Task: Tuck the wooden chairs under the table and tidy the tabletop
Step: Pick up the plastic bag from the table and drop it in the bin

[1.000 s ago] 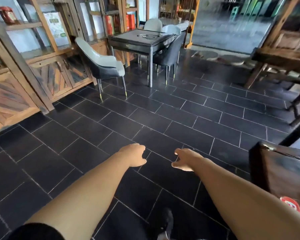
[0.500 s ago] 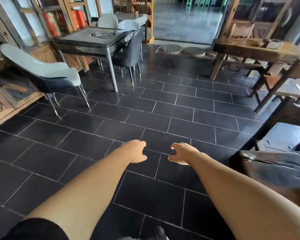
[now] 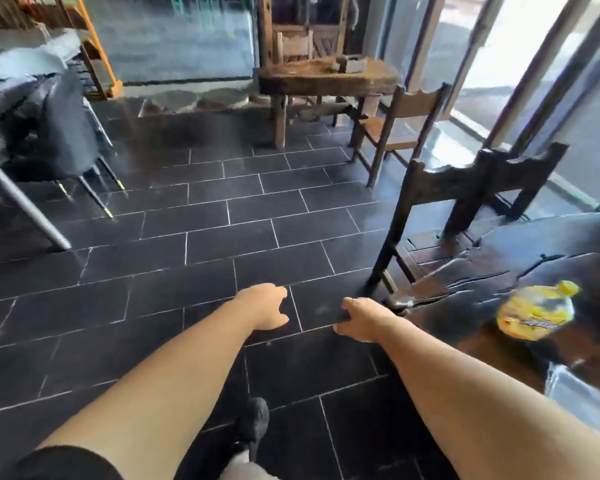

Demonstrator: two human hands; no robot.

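A dark wooden table (image 3: 520, 271) fills the right side, with a yellow bottle (image 3: 534, 311) lying on it. A dark wooden chair (image 3: 465, 188) stands at its far edge, pulled out from the table. A lighter wooden chair (image 3: 400, 128) stands farther back beside a second wooden table (image 3: 326, 79). My left hand (image 3: 265, 306) and my right hand (image 3: 361, 318) reach forward over the floor, both holding nothing, fingers loosely curled. My right hand is just left of the dark table's near edge.
Black tiled floor (image 3: 222, 237) stretches ahead. A grey table leg (image 3: 25, 209) and a dark upholstered chair (image 3: 66, 133) stand at the left. Glass doors (image 3: 534, 81) run along the right. Small objects sit on the far wooden table. My shoe (image 3: 255, 420) shows below.
The view has swung to the right: the grey table and chairs slid off to the left, and the dark wooden table, its chair and the yellow bottle came into view. Both hands stay extended, holding nothing.
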